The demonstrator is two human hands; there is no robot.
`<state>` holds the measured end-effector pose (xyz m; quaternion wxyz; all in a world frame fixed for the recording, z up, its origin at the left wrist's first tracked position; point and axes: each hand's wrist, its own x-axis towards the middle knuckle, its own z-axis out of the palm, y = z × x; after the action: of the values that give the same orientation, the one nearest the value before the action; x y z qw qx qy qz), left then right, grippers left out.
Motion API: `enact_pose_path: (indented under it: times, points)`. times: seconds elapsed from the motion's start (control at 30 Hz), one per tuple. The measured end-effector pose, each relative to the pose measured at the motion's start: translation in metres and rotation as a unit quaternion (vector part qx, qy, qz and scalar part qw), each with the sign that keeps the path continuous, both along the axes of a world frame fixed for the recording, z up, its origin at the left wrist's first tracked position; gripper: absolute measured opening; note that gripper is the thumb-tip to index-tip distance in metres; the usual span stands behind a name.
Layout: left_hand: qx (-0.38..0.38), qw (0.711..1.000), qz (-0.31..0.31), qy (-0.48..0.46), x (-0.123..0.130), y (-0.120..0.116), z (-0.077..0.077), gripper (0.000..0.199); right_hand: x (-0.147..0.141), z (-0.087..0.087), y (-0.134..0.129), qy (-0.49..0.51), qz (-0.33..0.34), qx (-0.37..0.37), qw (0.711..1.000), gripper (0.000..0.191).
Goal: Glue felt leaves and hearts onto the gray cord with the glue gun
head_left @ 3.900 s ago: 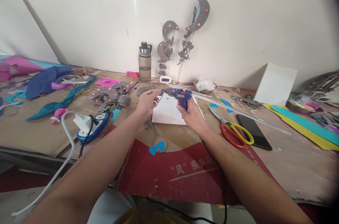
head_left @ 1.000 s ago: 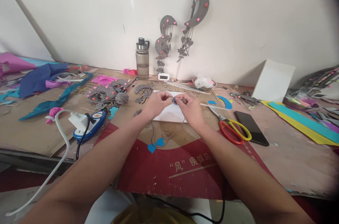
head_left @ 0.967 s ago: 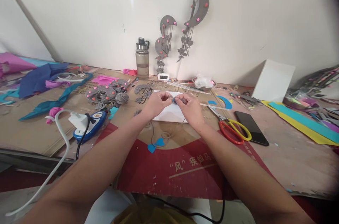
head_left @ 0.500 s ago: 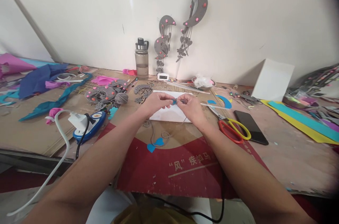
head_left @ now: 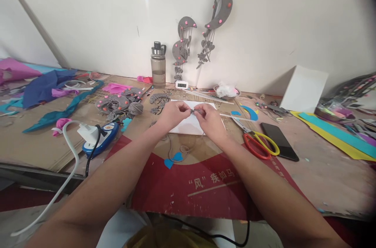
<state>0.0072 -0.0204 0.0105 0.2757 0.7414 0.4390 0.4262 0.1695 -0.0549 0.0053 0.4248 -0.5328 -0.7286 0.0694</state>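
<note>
Over a white sheet (head_left: 188, 127), my left hand (head_left: 176, 114) and my right hand (head_left: 208, 118) meet with their fingertips pinched. Between them is a small dark grey piece (head_left: 193, 111), mostly covered by the fingers; both hands hold it. A thin grey cord (head_left: 170, 144) curls on the cardboard below, beside blue paper hearts (head_left: 177, 157). Scissors (head_left: 258, 144) with one red and one yellow handle lie right of my right hand, near a blue paper crescent (head_left: 252, 113).
A phone (head_left: 279, 142) lies right of the scissors. At the left are a power strip (head_left: 101, 140) with cables and a pile of grey crescents (head_left: 114, 103). Behind stand a bottle (head_left: 158, 69) and a small clock (head_left: 181, 85). Grey crescent ornaments (head_left: 225, 9) hang on the white board.
The blue bit that showed between my fingertips is no longer visible; a grey piece shows there. My hands have turned slightly, and the whole view has shifted a little.
</note>
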Motion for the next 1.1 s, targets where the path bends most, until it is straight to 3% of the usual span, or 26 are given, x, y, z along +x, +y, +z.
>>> enact_pose_path:
  times: [0.37,0.67,0.93,1.1]
  points:
    - [-0.153,0.976,-0.078,-0.134,0.003,-0.003,0.001,0.012,-0.001,0.003,-0.001,0.069,-0.011,-0.042,0.997,0.014]
    - [-0.164,0.978,-0.118,-0.056,-0.005,0.000,0.007,0.021,0.004,0.006,0.000,0.019,0.010,-0.048,0.999,0.009]
    - [-0.095,0.993,-0.068,-0.011,-0.002,-0.001,0.001,0.011,-0.003,0.003,-0.004,-0.050,0.018,0.009,0.999,0.007]
    - [-0.061,0.995,0.008,-0.082,-0.008,0.008,-0.001,0.008,-0.008,0.001,-0.008,-0.045,0.033,-0.021,0.998,0.011]
